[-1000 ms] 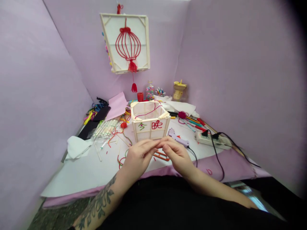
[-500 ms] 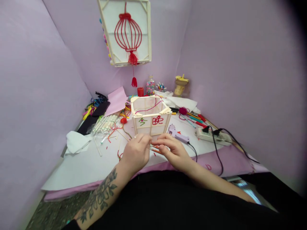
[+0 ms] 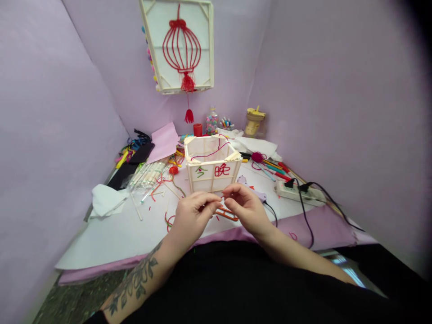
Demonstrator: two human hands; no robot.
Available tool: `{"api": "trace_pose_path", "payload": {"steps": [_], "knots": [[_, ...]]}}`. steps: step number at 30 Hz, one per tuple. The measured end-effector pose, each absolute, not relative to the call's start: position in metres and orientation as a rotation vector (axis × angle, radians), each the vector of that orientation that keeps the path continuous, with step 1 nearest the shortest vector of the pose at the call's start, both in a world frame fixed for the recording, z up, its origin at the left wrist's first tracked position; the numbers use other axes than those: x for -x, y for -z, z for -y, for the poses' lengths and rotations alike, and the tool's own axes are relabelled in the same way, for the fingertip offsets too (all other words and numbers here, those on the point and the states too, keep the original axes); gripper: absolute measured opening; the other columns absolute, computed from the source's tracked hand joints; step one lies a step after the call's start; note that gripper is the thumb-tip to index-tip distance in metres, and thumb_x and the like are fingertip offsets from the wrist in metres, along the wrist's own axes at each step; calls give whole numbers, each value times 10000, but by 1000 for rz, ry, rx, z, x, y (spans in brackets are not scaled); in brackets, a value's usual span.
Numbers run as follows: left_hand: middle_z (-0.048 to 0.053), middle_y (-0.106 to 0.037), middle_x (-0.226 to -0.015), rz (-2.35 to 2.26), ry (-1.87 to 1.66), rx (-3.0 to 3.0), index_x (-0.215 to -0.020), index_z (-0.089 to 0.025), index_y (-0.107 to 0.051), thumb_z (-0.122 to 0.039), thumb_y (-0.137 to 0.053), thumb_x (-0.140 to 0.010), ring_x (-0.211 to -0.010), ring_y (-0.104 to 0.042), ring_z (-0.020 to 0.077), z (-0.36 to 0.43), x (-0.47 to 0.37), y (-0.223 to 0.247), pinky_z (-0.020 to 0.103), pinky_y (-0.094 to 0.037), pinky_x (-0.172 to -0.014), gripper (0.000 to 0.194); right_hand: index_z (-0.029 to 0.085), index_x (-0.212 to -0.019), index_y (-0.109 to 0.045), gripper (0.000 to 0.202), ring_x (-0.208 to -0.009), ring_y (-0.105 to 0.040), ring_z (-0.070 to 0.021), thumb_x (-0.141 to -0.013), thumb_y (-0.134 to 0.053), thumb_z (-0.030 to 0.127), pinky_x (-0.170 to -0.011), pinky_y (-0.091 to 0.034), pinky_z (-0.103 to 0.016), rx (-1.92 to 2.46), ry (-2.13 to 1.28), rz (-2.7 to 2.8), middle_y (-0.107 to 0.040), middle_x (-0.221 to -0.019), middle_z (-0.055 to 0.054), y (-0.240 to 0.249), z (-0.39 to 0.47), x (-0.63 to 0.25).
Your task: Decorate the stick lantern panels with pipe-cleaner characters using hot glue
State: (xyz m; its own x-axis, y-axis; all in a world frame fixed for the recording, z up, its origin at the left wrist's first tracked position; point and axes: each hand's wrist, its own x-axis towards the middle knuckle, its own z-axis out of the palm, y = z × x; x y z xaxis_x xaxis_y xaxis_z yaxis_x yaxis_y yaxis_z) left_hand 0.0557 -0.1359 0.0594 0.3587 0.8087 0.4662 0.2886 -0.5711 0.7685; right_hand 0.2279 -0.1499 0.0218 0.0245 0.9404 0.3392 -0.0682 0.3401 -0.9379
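Observation:
My left hand is closed in a pinch in front of the small lantern; whatever its fingertips hold is too small to name. Close beside it, my right hand curves inward with thumb and fingertips nearly together, and a tiny thing seems to sit at the tips. Behind both hands stands the wood-framed lantern, upright and open at the top. Its front carries a green character and a red one, and dark red yarn lies across its rim. An orange-handled tool lies on the table under my hands.
A lilac glue gun lies partly behind my right hand. Right of it is a power strip with black cables. Red yarn and bagged sticks lie left. A finished lantern hangs above the back.
My fingertips have shifted slightly right. My right hand's fingers have curled and lifted, and my left hand has turned so its pinch shows. More of the orange-handled tool is visible.

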Motion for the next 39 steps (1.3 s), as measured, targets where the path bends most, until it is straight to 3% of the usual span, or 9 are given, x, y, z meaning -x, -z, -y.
{"api": "trace_pose_path", "payload": {"steps": [4, 8, 12, 17, 23, 31, 39], "knots": [[32, -735, -853, -942, -1130, -1990, -897, -197, -738, -213, -627, -855, -584, -632, 95, 134, -58, -59, 206, -522, -556, 120, 229, -981, -605, 163, -780, -577, -147, -861, -654, 329, -702, -490, -296, 984, -715, 1482, -599, -878, -19, -23, 151, -229], [31, -743, -839, -914, -1093, -2093, -909, -202, -742, -205, -633, -858, -639, -662, 115, 133, -57, -56, 225, -540, -608, 120, 227, -995, -591, 111, -800, -573, -162, -886, -604, 238, -702, -490, -309, 981, -418, 1670, -608, -870, -26, -22, 151, -230], [33, -735, -846, -898, -1153, -2281, -898, -185, -713, -163, -626, -859, -767, -685, 141, 133, -57, -50, 242, -539, -709, 98, 235, -1051, -588, 170, -869, -601, -193, -896, -549, 175, -721, -516, -339, 953, -192, 1777, -638, -918, -52, -17, 148, -231], [25, -676, -801, -963, -1005, -2529, -880, -178, -650, -198, -551, -910, -750, -648, 148, 133, -57, -40, 251, -509, -685, 105, 236, -1074, -584, 215, -879, -616, -199, -886, -555, 135, -748, -537, -348, 938, -65, 1837, -641, -939, -64, -10, 146, -233], [25, -610, -769, -993, -829, -2591, -851, -174, -582, -202, -458, -942, -709, -598, 158, 134, -54, -31, 264, -472, -651, 156, 206, -1066, -598, 208, -907, -622, -209, -863, -619, 168, -775, -536, -350, 951, -134, 1878, -647, -951, -76, -7, 144, -236], [14, -588, -766, -890, -661, -2442, -825, -193, -513, -219, -412, -951, -713, -561, 148, 137, -51, -35, 259, -425, -652, 163, 177, -966, -643, 247, -817, -629, -198, -842, -672, 389, -703, -515, -316, 1101, -448, 2010, -661, -884, -74, -12, 141, -245], [-32, -481, -664, -875, -741, -2056, -732, -185, -466, -274, -458, -917, -610, -441, 104, 139, -52, -35, 233, -331, -579, 205, 176, -905, -657, 317, -721, -602, -154, -810, -681, 477, -648, -482, -272, 1103, -654, 2001, -648, -808, -41, -17, 139, -245]]}}
